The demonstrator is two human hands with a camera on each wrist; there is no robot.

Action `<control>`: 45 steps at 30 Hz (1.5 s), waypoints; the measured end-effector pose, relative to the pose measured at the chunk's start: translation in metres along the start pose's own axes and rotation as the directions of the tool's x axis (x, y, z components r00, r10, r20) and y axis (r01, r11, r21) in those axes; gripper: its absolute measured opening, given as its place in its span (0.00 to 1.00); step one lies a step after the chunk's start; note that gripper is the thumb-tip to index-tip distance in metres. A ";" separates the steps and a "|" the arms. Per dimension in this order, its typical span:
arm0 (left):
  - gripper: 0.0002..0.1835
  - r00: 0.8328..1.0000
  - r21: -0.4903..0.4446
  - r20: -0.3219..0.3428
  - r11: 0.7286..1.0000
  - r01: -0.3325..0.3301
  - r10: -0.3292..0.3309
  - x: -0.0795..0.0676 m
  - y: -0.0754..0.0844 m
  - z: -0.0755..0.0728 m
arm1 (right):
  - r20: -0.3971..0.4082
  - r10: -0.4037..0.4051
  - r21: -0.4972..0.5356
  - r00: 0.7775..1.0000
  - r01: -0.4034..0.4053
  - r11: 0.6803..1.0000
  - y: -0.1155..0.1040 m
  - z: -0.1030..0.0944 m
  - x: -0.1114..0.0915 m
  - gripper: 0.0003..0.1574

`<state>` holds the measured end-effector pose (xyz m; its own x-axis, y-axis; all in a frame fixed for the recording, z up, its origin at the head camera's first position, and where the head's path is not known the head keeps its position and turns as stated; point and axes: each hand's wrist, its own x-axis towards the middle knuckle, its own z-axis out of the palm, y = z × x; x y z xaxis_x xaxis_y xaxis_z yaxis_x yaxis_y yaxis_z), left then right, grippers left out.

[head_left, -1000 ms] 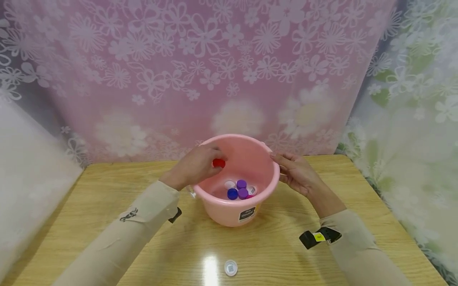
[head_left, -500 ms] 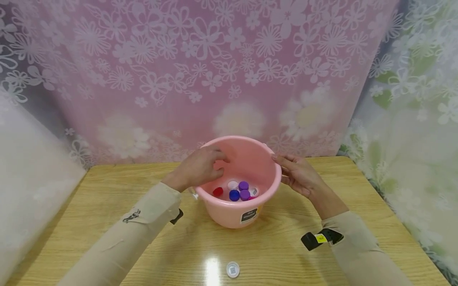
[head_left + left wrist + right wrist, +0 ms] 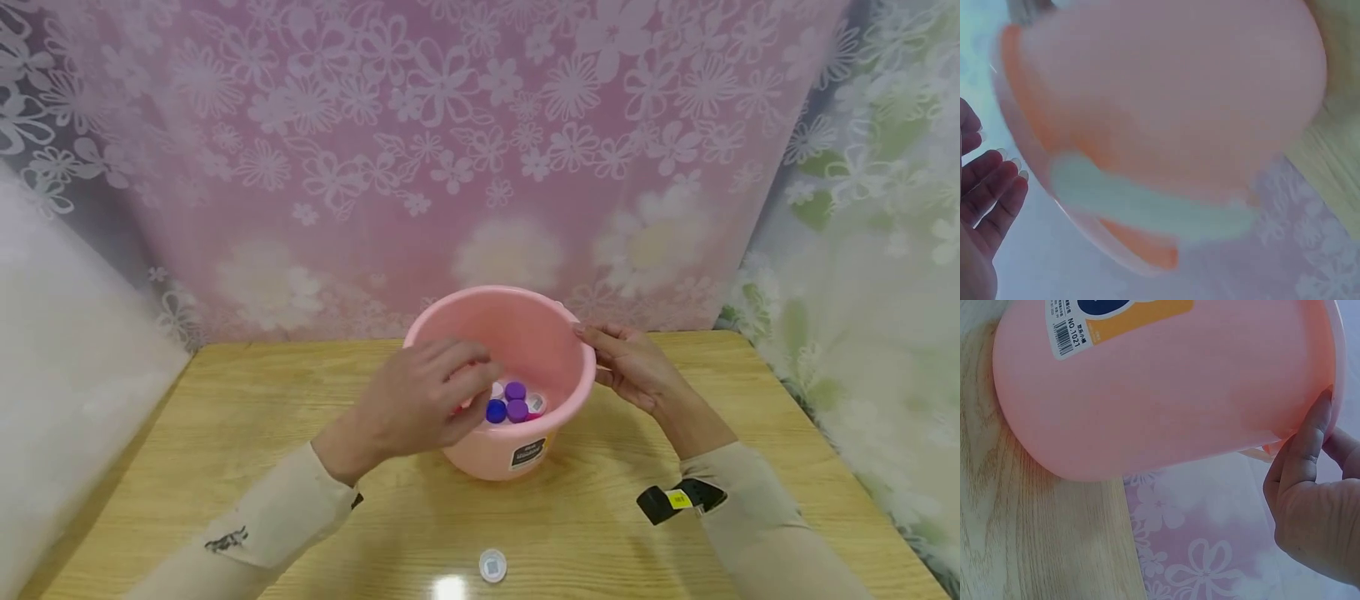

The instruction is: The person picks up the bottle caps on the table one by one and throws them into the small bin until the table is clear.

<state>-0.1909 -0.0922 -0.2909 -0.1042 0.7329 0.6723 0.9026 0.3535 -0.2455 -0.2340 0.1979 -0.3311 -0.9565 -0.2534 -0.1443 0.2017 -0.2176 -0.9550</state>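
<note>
A pink plastic bucket [image 3: 480,460] stands on the wooden table, its mouth tilted toward me. Inside, on the bottom, lie several bottle caps, among them a purple cap [image 3: 515,391] and a blue cap [image 3: 496,411]. A red one is mostly covered by my left hand [image 3: 423,400], which hovers over the bucket's near-left rim with loosely bent fingers and nothing in them. My right hand [image 3: 633,367] grips the bucket's right rim between thumb and fingers; the right wrist view has this hand [image 3: 1319,494] at the rim too. A white cap [image 3: 492,566] lies on the table near me.
The wooden table [image 3: 247,400] backs onto a pink flowered curtain [image 3: 360,192]. Pale cloth hangs at both sides. In the left wrist view, a blurred pale bucket handle [image 3: 1154,200] runs along the bucket's outer side.
My left hand has let the red cap drop into the bucket and moved back toward me, over the near-left rim. The right hand has kept its hold on the rim.
</note>
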 end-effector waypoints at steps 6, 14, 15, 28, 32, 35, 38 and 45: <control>0.11 0.985 -0.014 -0.008 0.985 -0.174 0.174 -0.003 0.054 -0.005 | 0.009 0.005 0.015 1.000 -0.005 1.000 -0.002 0.000 -0.002 0.15; 0.07 0.909 -0.222 0.403 0.975 -0.016 0.107 -0.044 0.098 0.029 | 0.000 -0.008 -0.014 1.000 0.008 1.000 -0.003 0.003 -0.004 0.16; 0.07 0.881 -0.223 0.462 0.975 0.006 0.100 -0.049 0.100 0.034 | 0.003 -0.009 -0.015 1.000 0.009 1.000 -0.004 0.004 -0.004 0.16; 0.08 0.660 -0.285 0.751 0.914 0.287 0.027 -0.076 0.110 0.066 | 0.009 -0.022 -0.022 1.000 0.022 1.000 -0.003 0.006 -0.003 0.11; 0.13 0.654 -0.274 0.756 0.910 0.311 0.003 -0.075 0.113 0.067 | 0.002 -0.019 -0.033 1.000 0.019 0.999 -0.001 0.005 -0.004 0.15; 0.13 0.668 -0.238 0.744 0.934 0.265 0.000 -0.075 0.116 0.068 | 0.003 -0.019 -0.023 1.000 0.019 1.000 -0.001 0.004 -0.005 0.16; 0.13 0.660 -0.216 0.751 0.942 0.256 -0.007 -0.075 0.120 0.069 | 0.005 -0.017 -0.012 1.000 0.017 1.000 -0.001 0.004 -0.005 0.15; 0.15 0.634 -0.212 0.772 0.928 0.308 -0.034 -0.075 0.121 0.071 | -0.003 -0.006 -0.006 1.000 0.006 1.000 -0.002 0.003 -0.005 0.17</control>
<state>-0.1033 -0.0628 -0.4207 -0.4191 0.9019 -0.1047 0.8938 0.4301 0.1272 -0.2288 0.1965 -0.3282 -0.9584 -0.2492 -0.1390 0.1943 -0.2133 -0.9575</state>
